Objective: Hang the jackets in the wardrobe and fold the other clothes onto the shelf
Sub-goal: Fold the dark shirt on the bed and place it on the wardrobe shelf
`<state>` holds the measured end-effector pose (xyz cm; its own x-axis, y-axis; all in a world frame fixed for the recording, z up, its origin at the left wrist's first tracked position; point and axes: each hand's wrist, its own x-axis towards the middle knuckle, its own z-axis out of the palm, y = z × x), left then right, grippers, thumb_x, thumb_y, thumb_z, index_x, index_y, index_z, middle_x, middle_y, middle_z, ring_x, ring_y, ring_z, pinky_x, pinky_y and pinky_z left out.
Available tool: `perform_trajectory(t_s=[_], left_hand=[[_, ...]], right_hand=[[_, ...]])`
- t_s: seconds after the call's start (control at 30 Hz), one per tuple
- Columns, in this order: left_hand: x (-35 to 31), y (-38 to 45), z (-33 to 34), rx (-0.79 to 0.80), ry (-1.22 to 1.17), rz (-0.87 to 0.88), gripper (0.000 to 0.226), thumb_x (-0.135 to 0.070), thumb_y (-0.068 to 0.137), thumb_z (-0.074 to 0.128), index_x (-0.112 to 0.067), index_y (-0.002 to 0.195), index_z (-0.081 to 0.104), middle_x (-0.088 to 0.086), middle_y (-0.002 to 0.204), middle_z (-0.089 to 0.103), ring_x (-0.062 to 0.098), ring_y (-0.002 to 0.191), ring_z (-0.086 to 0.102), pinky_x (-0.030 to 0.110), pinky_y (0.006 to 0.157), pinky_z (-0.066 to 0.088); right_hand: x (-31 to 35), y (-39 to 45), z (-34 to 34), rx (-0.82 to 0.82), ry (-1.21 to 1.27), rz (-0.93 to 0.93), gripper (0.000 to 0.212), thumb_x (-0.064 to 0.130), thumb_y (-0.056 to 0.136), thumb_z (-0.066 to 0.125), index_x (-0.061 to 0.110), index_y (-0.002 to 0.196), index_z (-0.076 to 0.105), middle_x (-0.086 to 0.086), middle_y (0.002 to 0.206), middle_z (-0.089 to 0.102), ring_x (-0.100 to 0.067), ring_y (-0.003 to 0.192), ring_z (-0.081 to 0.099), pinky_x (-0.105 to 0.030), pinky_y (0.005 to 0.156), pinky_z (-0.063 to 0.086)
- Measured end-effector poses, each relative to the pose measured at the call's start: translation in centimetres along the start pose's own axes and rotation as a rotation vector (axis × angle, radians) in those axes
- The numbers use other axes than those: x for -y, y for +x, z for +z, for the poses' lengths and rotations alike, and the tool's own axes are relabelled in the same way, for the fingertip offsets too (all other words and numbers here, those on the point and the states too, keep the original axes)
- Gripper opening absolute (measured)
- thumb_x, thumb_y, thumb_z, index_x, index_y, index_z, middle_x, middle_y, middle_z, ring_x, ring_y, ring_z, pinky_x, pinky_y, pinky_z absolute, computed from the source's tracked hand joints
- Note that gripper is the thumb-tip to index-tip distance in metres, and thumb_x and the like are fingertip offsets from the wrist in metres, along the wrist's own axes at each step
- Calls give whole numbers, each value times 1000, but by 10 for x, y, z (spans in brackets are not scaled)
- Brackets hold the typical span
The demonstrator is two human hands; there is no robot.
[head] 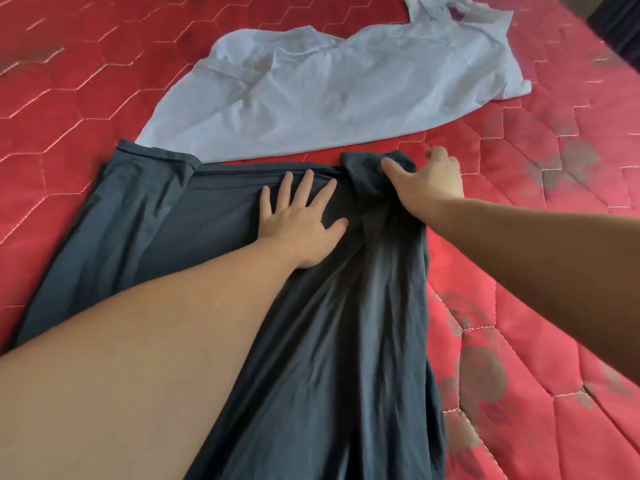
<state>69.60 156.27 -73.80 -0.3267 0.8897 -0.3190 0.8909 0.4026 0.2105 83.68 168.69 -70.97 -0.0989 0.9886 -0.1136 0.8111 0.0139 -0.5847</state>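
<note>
A dark grey-blue garment (156, 216) lies spread on the red quilted mattress (540, 258), running from the near edge of the view up to its middle. My left hand (301, 220) presses flat on the garment's upper part, fingers straight and spread. My right hand (429, 178) grips the garment's bunched far right corner, thumb over the fabric and fingers curled behind it. That right side is folded inward over the rest. A crumpled white shirt (332, 84) lies farther away on the mattress, its near edge touching the dark garment's far left corner.
The mattress carries dark stains on its right side (481, 375). A dark object (620, 22) shows at the top right corner beyond the mattress edge. Bare mattress lies to the left (52, 116) of both garments.
</note>
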Motion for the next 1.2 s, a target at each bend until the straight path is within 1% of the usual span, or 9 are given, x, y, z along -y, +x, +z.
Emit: perform_trajectory(t_s=[0.13,0.2,0.33,0.43,0.6,0.7,0.9,1.03,1.2], left_hand=[[-6,8,-8,45,-187,-39,65,-67,93,31,-46,151,13,-9,164,-5,19,149,-15,49,119,-8],[-13,4,-14,-142,-275,-26,55,-61,96,34,-38,145,38,-5,160,23,21,149,8,46,117,10],[-41,1,-26,-146,-819,-112,49,-56,92,46,-15,104,69,5,104,70,25,101,64,40,92,50],[-53,5,-40,41,-1363,-313,50,-61,83,58,-12,90,66,3,87,70,21,80,67,34,83,55],[-34,10,-52,139,-1750,-383,21,-34,96,59,-15,90,63,2,84,63,14,71,65,29,57,55],[-22,10,-39,24,-1660,-550,17,-24,98,56,-14,85,59,-1,69,56,7,47,52,20,43,50],[-24,7,-31,101,-1410,-496,32,-41,94,59,-11,108,61,1,89,69,12,63,61,20,43,50],[-34,16,-38,89,-1376,-465,44,-58,81,65,-15,88,63,-4,72,60,13,52,47,20,47,37],[-39,24,-51,305,-1565,-338,16,-24,96,51,-17,83,59,1,74,57,16,63,53,29,68,50]], right_hand=[[3,1,-5,-35,64,-128,19,27,83,63,23,99,72,7,86,61,-18,91,62,-26,78,46],[16,-4,-11,-83,85,-245,16,25,84,62,23,94,74,7,82,61,-15,83,59,-28,79,49],[45,-13,-20,-61,134,-411,12,21,86,61,18,89,72,7,77,61,-8,72,55,-17,65,41],[58,-15,-27,-117,352,-381,7,22,89,56,23,85,63,12,67,54,1,57,50,-12,56,38],[56,-4,-20,-29,407,-165,10,26,92,50,24,82,51,9,66,47,-6,54,44,-22,53,36],[30,-4,-6,157,322,92,22,34,89,50,15,78,55,-2,71,49,-18,64,48,-30,63,45],[19,-16,-6,203,172,94,34,38,81,72,19,63,52,1,62,51,-16,55,50,-25,48,39],[42,-22,-21,360,654,-29,12,16,88,69,15,77,66,-6,77,69,-20,73,67,-36,75,59],[61,-22,-39,546,933,-36,14,18,97,56,13,84,55,-7,69,63,-19,62,63,-35,66,56]])
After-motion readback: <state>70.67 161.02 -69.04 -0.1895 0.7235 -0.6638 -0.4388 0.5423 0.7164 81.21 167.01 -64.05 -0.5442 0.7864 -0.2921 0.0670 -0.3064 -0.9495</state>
